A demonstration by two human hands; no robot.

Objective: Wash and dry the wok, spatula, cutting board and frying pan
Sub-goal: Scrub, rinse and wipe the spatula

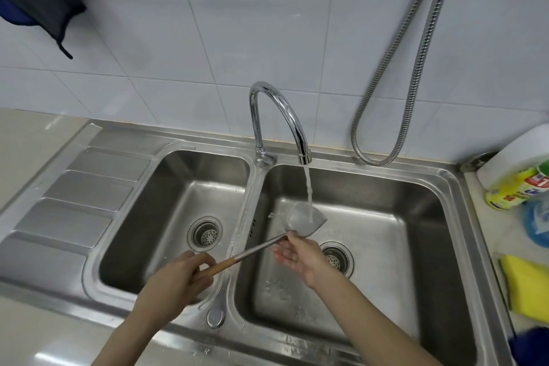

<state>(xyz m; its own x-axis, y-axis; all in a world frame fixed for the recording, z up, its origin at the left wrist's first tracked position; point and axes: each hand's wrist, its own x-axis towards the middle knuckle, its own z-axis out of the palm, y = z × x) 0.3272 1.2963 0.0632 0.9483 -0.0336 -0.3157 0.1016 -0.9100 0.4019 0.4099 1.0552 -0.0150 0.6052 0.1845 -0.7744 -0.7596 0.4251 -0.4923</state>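
- While water falls from the curved chrome faucet [280,116], the spatula [303,221] sits over the right basin of the brushed-steel sink [445,184]: dull metal blade, thin steel shaft, wooden grip.
- Left hand [175,282]: fingers curled round the wooden grip.
- Right hand [300,255]: fingers straight, blurred, just under the blade.
- Yellow sponge [527,285] on the surface, cut off at right.

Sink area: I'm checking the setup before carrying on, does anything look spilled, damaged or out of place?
Nothing stands out. The left hand holds the spatula by its wooden handle under the running faucet, in the right basin, the right hand open below its blade. Stray droplets stay on the steel.
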